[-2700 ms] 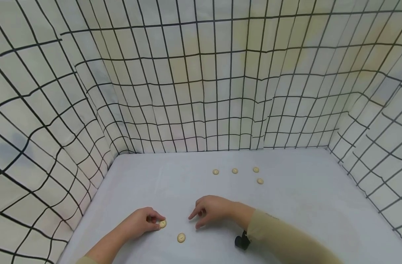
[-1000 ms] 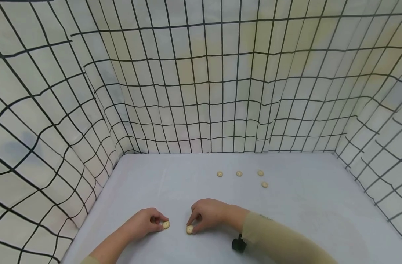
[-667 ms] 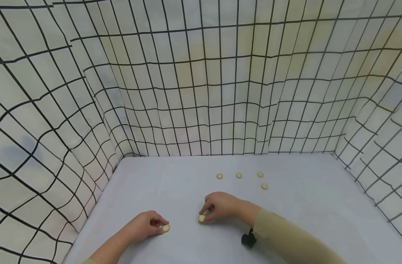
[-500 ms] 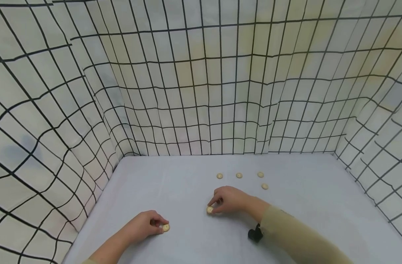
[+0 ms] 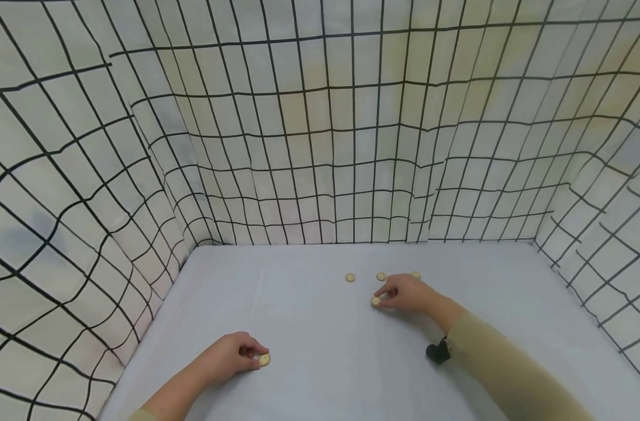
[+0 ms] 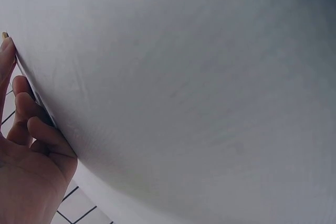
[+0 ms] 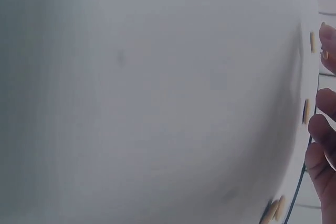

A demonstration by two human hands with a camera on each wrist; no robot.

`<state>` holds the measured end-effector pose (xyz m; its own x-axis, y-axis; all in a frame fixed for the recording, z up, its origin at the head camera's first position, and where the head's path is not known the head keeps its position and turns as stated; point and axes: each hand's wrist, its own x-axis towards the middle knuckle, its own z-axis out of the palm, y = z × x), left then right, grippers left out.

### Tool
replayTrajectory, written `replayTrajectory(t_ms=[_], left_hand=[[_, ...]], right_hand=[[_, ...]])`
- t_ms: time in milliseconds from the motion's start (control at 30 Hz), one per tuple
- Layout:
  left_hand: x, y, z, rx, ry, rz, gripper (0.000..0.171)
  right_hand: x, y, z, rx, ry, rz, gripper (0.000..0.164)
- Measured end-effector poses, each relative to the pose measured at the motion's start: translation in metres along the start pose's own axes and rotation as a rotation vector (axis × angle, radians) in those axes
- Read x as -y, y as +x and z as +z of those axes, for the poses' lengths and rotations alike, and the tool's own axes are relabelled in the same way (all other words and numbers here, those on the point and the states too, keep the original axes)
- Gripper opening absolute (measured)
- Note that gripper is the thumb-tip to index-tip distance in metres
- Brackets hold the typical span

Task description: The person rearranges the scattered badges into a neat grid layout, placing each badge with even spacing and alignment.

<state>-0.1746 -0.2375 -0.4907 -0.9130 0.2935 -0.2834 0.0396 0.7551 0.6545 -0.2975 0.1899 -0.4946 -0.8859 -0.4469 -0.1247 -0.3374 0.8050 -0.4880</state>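
In the head view my left hand (image 5: 231,358) rests low on the table at the left, thumb and index finger pinching a small round pale-yellow disc (image 5: 265,359) with a raised rim and a small centre mark. Further back and to the right, my right hand (image 5: 410,295) pinches a similar disc (image 5: 375,301) between thumb and fingertip. Just behind it lie a left disc (image 5: 350,277), a middle disc (image 5: 381,276) and a right disc (image 5: 416,275), the last partly covered by the hand. The right wrist view shows two discs (image 7: 270,211) close together near its bottom.
A white cloth-covered table (image 5: 298,327) lies under both hands. White walls with a black grid (image 5: 320,175) enclose its back and sides. A small black device (image 5: 438,351) sits under the right wrist by the tan sleeve (image 5: 509,362).
My right hand has taken hold of the loose front disc and carried it backward and right toward the back row. My left hand keeps its place, pinching its disc.
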Motion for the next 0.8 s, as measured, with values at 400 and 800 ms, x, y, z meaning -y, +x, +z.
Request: replayTrajectory(t_ms=[400, 800], left_hand=[[0.001, -0.001, 0.0, -0.009, -0.013, 0.029, 0.019], [-0.001, -0.003, -0.002, 0.001, -0.013, 0.041, 0.02]], right_hand=[[-0.02, 0.001, -0.007, -0.009, -0.013, 0.067, 0.02], [-0.018, 0.008, -0.006, -0.02, -0.008, 0.12, 0.021]])
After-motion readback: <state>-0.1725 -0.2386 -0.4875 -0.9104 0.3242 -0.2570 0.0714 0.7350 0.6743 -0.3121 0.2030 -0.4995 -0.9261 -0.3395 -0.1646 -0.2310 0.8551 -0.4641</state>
